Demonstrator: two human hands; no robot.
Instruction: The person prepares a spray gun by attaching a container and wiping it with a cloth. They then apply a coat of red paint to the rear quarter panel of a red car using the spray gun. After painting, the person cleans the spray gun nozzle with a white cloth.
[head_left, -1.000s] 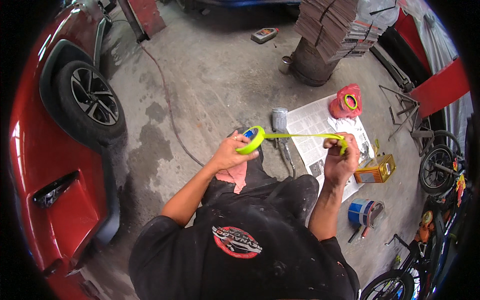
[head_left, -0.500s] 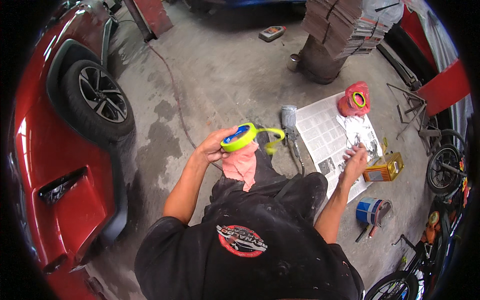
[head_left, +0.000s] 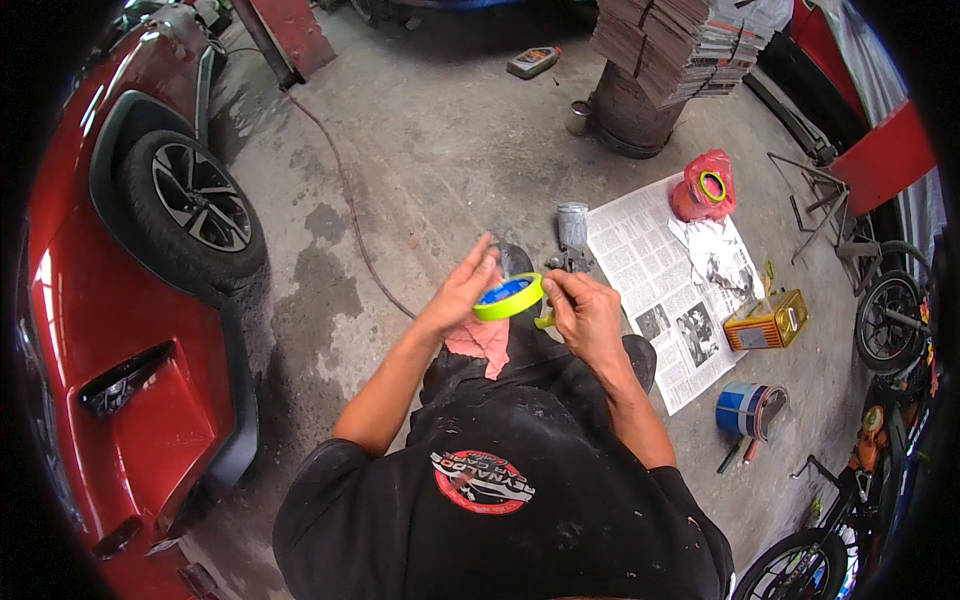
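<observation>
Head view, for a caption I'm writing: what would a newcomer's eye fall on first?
Probably the neon yellow-green tape roll, near mid-picture between the left hand and right hand. The glossy red car along the left side likely comes next, then the red-wrapped object on the newspaper at right.

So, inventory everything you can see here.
Tape: one, lime, centre
Rag: one, pink, near tape
Spray gun: one, grey, ahead
Newspaper: count unclear, grey, right
Bag: one, red, on newspaper
Ring: one, lime, on bag
Tin: one, gold, newspaper's edge
Can: one, blue, right
Bottle: one, grey, ahead
Drum: one, brown, ahead
Cup: one, grey, beside drum
Paper stack: one, grey-brown, on drum
Hose: one, brown, left
Near car: one, red, left
Bike: count unclear, black, right
Shirt: one, black, below
Left hand: one, bare, at tape
Right hand: one, bare, pinching tape
</observation>
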